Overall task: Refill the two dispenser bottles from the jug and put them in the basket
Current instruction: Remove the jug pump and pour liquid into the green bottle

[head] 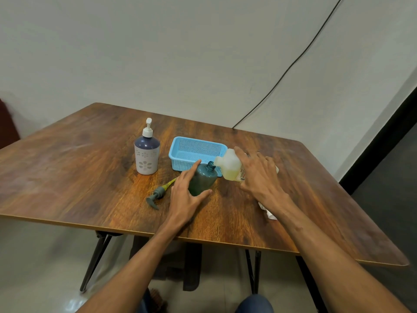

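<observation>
A dark green dispenser bottle (pixel 204 180) stands on the wooden table (pixel 90 177) with its neck uncapped. My left hand (pixel 187 195) grips its body. My right hand (pixel 259 177) holds a translucent jug (pixel 229 164) of yellowish liquid, tipped so its mouth meets the green bottle's neck. The green bottle's grey pump head (pixel 158 195) with its yellow tube lies on the table to the left. A second dispenser bottle (pixel 146 154), dark blue in a white flowered sleeve with a white pump, stands upright further left. An empty light blue basket (pixel 178 154) sits just behind the green bottle.
A crumpled white cloth (pixel 268 212) lies under my right forearm near the table's right side. A black cable (pixel 293 64) runs down the wall behind the table. The near table edge is close to my body.
</observation>
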Tool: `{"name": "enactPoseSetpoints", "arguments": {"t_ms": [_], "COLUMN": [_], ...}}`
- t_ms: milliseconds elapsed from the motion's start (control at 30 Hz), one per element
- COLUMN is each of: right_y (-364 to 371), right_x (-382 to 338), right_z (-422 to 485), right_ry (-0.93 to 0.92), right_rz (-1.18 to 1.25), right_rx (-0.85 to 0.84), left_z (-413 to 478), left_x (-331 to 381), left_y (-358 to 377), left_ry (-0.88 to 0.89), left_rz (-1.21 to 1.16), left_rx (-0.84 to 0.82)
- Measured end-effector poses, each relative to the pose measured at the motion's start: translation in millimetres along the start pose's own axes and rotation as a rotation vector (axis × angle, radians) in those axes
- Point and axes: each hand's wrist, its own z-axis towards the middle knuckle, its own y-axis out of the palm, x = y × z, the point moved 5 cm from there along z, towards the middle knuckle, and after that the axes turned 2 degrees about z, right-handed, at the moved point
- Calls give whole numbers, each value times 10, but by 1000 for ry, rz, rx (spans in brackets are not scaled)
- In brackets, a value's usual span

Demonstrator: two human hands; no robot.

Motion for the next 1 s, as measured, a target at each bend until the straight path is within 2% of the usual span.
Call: {"name": "enactPoseSetpoints", "arguments": {"t_ms": [1000], "right_y": [-4], "right_x": [-19], "right_z": [24], "right_ry": [1], "right_rz": [-22], "right_rx": [-28], "left_z": [0], "left_x": [-9], "left_y": [4], "left_ry": [-2], "left_rz": [-6], "left_rx": [0]}}
